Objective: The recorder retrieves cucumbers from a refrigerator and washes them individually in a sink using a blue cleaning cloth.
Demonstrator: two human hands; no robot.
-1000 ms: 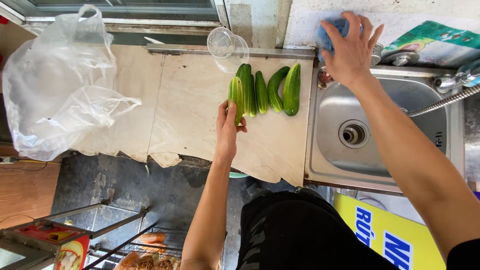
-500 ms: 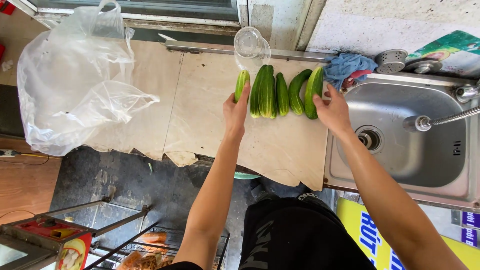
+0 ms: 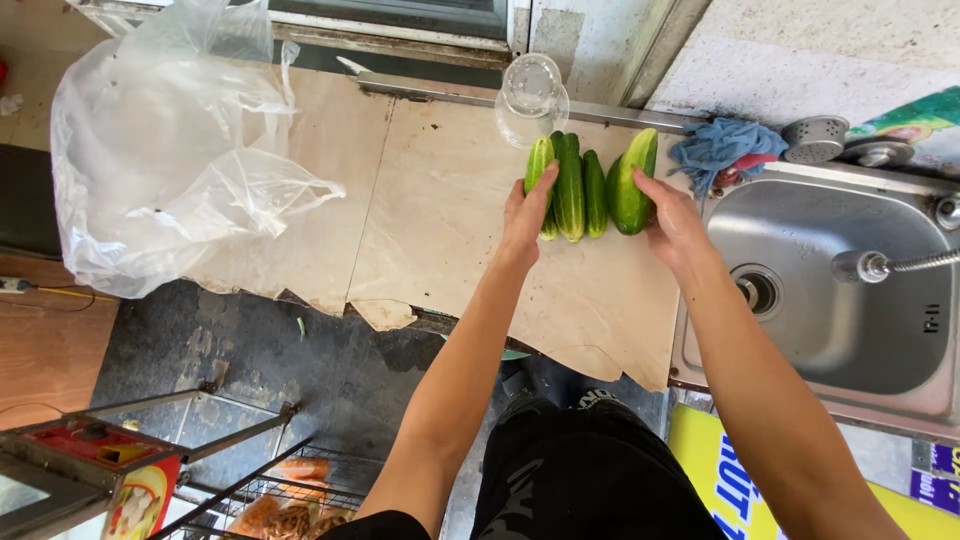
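1. A second ago the right hand was up at the blue cloth by the sink; it has since come down to the cucumbers, and the left hand has stayed on them.
2. Left fingers lie loosely open along the leftmost cucumber; right fingers curl partly round the rightmost one, touching it.
3. The cucumbers lie side by side on the tabletop, just near of a clear glass jar. A plastic bag sits far left.
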